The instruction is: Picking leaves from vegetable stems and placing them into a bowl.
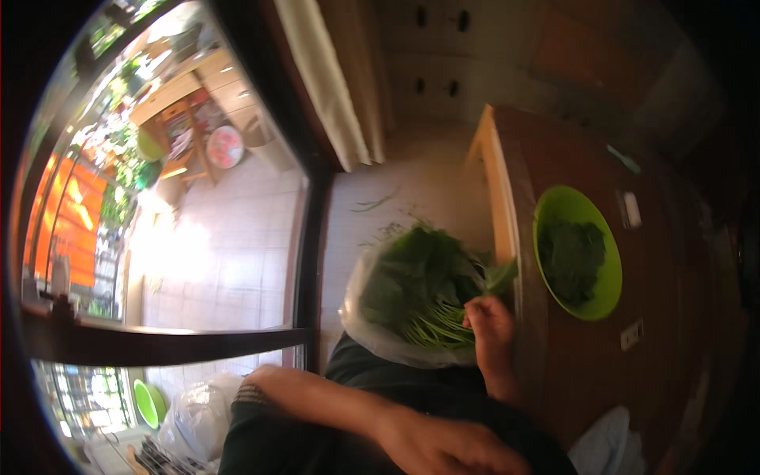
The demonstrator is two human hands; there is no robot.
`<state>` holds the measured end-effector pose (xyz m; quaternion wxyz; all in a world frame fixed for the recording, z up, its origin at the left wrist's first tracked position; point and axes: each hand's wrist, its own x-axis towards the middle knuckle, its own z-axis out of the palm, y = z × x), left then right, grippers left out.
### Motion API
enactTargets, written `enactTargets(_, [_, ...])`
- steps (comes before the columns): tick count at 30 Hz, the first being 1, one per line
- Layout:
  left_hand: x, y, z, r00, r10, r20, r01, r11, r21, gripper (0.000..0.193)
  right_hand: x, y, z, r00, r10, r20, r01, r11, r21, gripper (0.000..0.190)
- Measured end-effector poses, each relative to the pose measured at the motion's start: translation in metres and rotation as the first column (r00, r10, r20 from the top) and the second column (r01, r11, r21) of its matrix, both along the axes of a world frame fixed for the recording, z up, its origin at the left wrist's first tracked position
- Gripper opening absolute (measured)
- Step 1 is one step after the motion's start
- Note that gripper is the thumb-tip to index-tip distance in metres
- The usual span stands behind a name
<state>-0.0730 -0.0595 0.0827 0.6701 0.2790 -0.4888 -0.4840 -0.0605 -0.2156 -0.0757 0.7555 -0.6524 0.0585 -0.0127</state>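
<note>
My right hand (491, 323) pinches a leafy green stem (497, 276) at the right rim of a translucent plastic bag (359, 297). The bag is full of leafy greens (409, 267), with their thin stems bunched towards me. It sits right in front of my dark-clothed lap. My left forearm crosses the lap from the left. My left hand (454, 445) is blurred at the bottom edge, and its fingers are partly out of view. To the right, a green oval-looking basin (611, 279) on a brown table holds more leaves (573, 258).
The brown table (570, 380) also bears a white object (631, 209), a small pale box-like item (632, 335) and a pale cloth-like thing (608, 442). Green scraps (374, 203) lie on the tiled floor. A dark door frame (312, 237) stands left, with a plastic bag (199, 415) beyond.
</note>
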Motion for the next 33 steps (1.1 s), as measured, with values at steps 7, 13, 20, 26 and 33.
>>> enactTargets(7, [-0.013, -0.021, 0.015, 0.882, -0.456, -0.122, 0.373, 0.831, -0.413, 0.033, -0.005, 0.008, 0.007, 0.998, -0.058, -0.007, 0.057, 0.996, -0.067, 0.008])
enactTargets(13, [-0.019, -0.015, 0.007, 0.943, -0.309, -0.120, 0.248, 0.898, -0.363, 0.034, -0.004, 0.012, 0.002, 1.000, -0.016, -0.003, 0.016, 0.995, -0.094, 0.009])
enactTargets(20, [-0.022, -0.013, 0.004, 0.982, -0.159, -0.100, 0.119, 0.940, -0.320, 0.035, -0.006, 0.015, 0.004, 0.998, -0.041, 0.047, 0.044, 0.997, -0.069, 0.008])
enactTargets(26, [-0.024, -0.012, 0.002, 0.992, -0.087, -0.086, 0.057, 0.950, -0.307, 0.036, -0.005, 0.016, 0.003, 0.997, -0.042, 0.059, 0.047, 0.995, -0.090, 0.008])
enactTargets(33, [-0.024, -0.010, 0.002, 0.998, -0.012, -0.058, -0.006, 0.955, -0.296, 0.038, -0.004, 0.020, 0.009, 0.997, -0.020, 0.068, 0.026, 0.996, -0.088, 0.009])
